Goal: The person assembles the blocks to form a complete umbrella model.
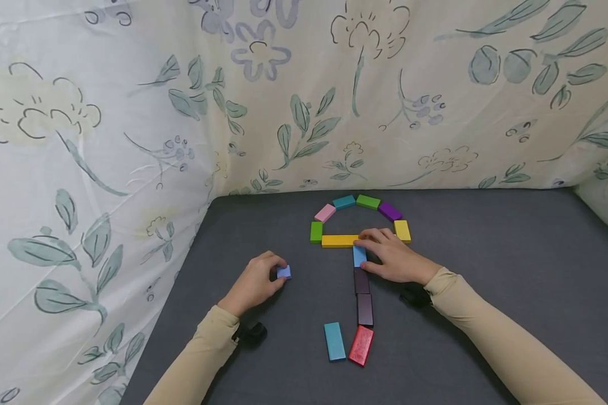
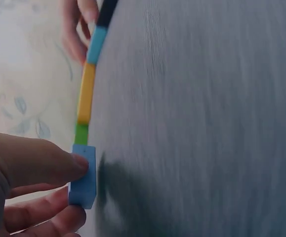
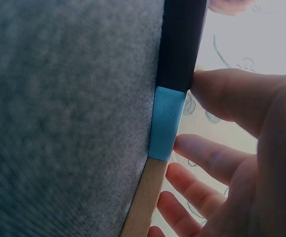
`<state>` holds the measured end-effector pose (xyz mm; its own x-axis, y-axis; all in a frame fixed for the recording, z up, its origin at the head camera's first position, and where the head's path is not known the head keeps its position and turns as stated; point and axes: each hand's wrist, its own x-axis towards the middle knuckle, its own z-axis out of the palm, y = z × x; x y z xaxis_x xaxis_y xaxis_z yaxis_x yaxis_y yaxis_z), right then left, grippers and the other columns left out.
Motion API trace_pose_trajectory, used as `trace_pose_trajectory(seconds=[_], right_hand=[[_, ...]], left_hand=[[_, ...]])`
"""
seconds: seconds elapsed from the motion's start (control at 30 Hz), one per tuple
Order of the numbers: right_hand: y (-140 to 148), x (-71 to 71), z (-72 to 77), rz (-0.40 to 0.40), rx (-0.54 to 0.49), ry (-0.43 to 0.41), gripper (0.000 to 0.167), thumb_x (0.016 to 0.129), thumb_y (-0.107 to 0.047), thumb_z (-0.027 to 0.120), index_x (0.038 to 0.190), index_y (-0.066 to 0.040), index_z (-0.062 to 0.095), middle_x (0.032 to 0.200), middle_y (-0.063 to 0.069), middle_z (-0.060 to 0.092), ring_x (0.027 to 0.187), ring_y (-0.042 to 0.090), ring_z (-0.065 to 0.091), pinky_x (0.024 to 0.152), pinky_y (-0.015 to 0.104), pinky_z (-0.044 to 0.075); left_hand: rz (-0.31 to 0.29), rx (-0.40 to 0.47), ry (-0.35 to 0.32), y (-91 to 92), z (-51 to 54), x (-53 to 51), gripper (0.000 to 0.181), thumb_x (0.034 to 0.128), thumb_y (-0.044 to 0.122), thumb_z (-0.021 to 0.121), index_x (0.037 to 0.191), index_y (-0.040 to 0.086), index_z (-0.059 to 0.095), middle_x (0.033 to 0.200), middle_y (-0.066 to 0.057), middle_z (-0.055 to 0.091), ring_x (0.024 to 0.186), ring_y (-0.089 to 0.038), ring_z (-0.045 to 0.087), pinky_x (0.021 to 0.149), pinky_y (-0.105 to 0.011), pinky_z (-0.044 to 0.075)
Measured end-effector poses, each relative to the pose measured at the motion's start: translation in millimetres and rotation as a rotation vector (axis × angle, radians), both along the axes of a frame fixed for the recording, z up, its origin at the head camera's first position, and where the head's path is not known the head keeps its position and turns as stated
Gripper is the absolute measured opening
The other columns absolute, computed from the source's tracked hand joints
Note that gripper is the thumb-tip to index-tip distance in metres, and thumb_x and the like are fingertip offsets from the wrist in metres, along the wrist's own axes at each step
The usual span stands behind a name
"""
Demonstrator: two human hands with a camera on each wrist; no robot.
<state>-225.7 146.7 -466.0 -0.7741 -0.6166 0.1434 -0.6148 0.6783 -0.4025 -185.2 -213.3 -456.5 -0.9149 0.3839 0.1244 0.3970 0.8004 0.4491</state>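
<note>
My left hand (image 1: 255, 281) pinches a small periwinkle-blue block (image 1: 284, 272) between thumb and fingers, left of the block figure. The left wrist view shows the thumb on one face of this blue block (image 2: 83, 177). My right hand (image 1: 397, 259) rests at the light blue block (image 1: 359, 257) atop a vertical row. In the right wrist view its thumb and fingertips touch along the edges of the light blue block (image 3: 166, 123) and its neighbours. Above that block lies a long yellow block (image 1: 339, 241), its right part hidden by the hand. Two dark purple blocks (image 1: 363, 295) continue the row downward.
An arch of green, pink (image 1: 325, 213), teal, purple (image 1: 389, 211) and yellow blocks (image 1: 402, 230) curves above the row. A red block (image 1: 361, 345) slants at the row's bottom, beside a teal block (image 1: 335, 341). Patterned cloth (image 1: 304, 101) borders the dark table (image 1: 486, 253).
</note>
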Motion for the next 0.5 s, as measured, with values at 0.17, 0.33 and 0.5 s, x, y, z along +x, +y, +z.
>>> trace_pose_trajectory(seconds=[0.17,0.33,0.5], right_hand=[[0,0.2,1.0,-0.002,0.003,-0.001,0.05,0.099,-0.025,0.072,0.144,-0.004,0.06,0.148,0.019,0.05,0.131,0.039,0.044,0.107,0.061,0.043],[0,0.1,1.7,-0.004,0.004,-0.007,0.05,0.1,-0.025,0.072,0.144,-0.005,0.06,0.148,0.018,0.05,0.131,0.039,0.044,0.107,0.061,0.043],[-1,-0.4,1.5,-0.01,0.008,-0.021,0.051,0.1,-0.027,0.071,0.145,-0.006,0.06,0.149,0.017,0.05,0.132,0.039,0.043,0.108,0.062,0.043]], left_hand=[[-0.099,-0.004,-0.012,18.2,5.0,14.0,0.025,0.0902,0.013,0.082,0.114,0.009,0.075,0.107,0.0,0.066,0.089,-0.014,0.06,0.079,-0.03,0.054],[-0.183,-0.017,-0.032,34.9,8.9,27.4,0.026,0.0916,0.016,0.081,0.116,0.01,0.075,0.108,0.001,0.066,0.089,-0.015,0.06,0.079,-0.027,0.054],[-0.233,-0.029,-0.086,48.4,12.1,36.8,0.026,0.0927,0.018,0.08,0.117,0.01,0.074,0.109,0.0,0.066,0.091,-0.014,0.059,0.081,-0.024,0.054]])
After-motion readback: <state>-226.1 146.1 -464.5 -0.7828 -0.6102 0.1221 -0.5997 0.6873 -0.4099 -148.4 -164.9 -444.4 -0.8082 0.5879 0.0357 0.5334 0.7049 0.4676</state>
